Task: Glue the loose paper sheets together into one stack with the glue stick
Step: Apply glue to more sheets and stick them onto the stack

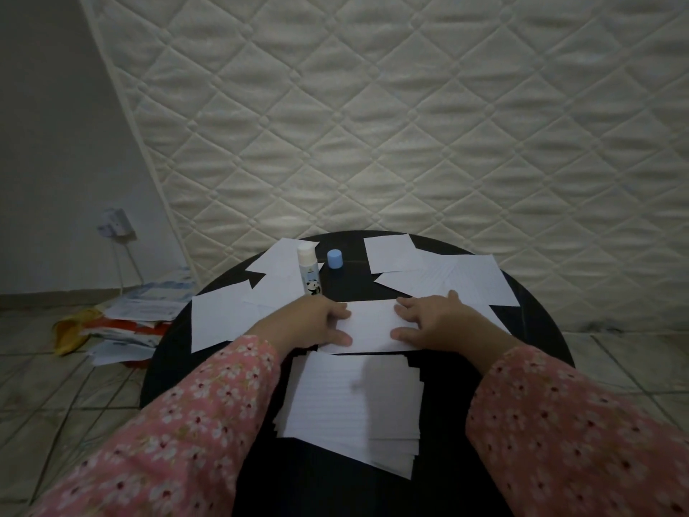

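Two hands, the left hand (323, 322) and right hand (434, 322), lie flat with fingers straight, pressing one sheet (373, 324) at mid-frame on the round black counter (537, 319). The stack (354, 408) lies just below it; loose sheets (458, 279) fan out above. The glue stick (308, 272) stands uncapped beside its blue cap (334, 258). Uneven pressing may skew the sheet, and the open glue could dry.

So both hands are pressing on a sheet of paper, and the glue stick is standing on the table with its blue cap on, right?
Not quite: the cap is off. In the head view the blue cap sits on the table beside the glue stick, which stands open. The left hand and right hand do press on a sheet of paper.
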